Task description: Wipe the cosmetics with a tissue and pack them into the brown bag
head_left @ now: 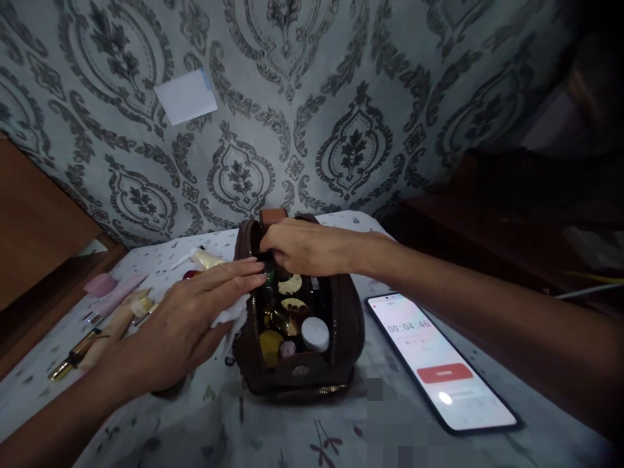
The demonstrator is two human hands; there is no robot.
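A dark brown zip bag [348,325] stands unzipped on the bed, packed with small containers. Among them are a round white lid [315,334], gold-topped items [295,308], a yellow item [270,348] and a small pink cap [287,350]. My right hand [302,247] reaches into the bag's far end with fingers curled; whatever they grip is hidden. At the bag's left rim is my left hand [195,312], its fingers long and straight over the edge. A crumpled white tissue [236,312] shows between its fingers and thumb, against the bag's side.
Right of the bag lies a phone [433,357] with a running timer. Several cosmetic tubes [117,296] and a gold-and-dark bottle [75,354] lie on the left of the patterned sheet. Wooden furniture [43,227] borders the left; a patterned wall [292,130] rises behind.
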